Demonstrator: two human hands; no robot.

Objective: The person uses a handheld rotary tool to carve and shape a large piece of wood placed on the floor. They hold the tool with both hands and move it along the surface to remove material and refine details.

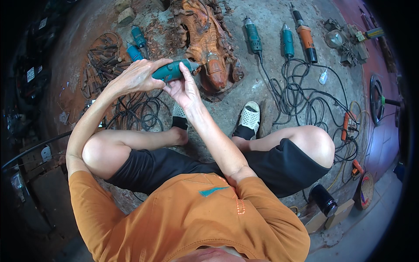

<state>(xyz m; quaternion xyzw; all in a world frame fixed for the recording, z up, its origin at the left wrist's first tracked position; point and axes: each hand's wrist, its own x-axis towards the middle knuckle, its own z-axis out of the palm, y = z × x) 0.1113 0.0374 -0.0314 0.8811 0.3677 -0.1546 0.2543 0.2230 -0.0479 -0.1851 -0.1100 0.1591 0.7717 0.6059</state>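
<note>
Teal and hard-shelled: holding a handheld rotary tool in both bare hands, raised aslant beyond the bent knees, and pointing its tapered nose at the near end of the reddish-brown wood carving. Gripping the rear of the tool with the left hand, bent about halfway closed, setting the thumb low and the fingers over the top. Bracing the front with the right hand, more loosely bent, laying one digit up over the tool near the nose and tucking the rest beneath (partly hiding there, so not being able to tell about each finger). Sitting very close to the wood at the tip, but not showing clearly any contact.

Probably weighing solidly for its size, and feeling stiff rather than yielding. Perhaps turning slippery on the smooth shell under dust or sweat, so calling for a full wrap around the thick rear, with fingertips steadying just behind the nose and avoiding the tip itself.

Seeing also, on the grey floor to the right, two more teal tools and an orange tool, trailing looped dark cords.
</note>
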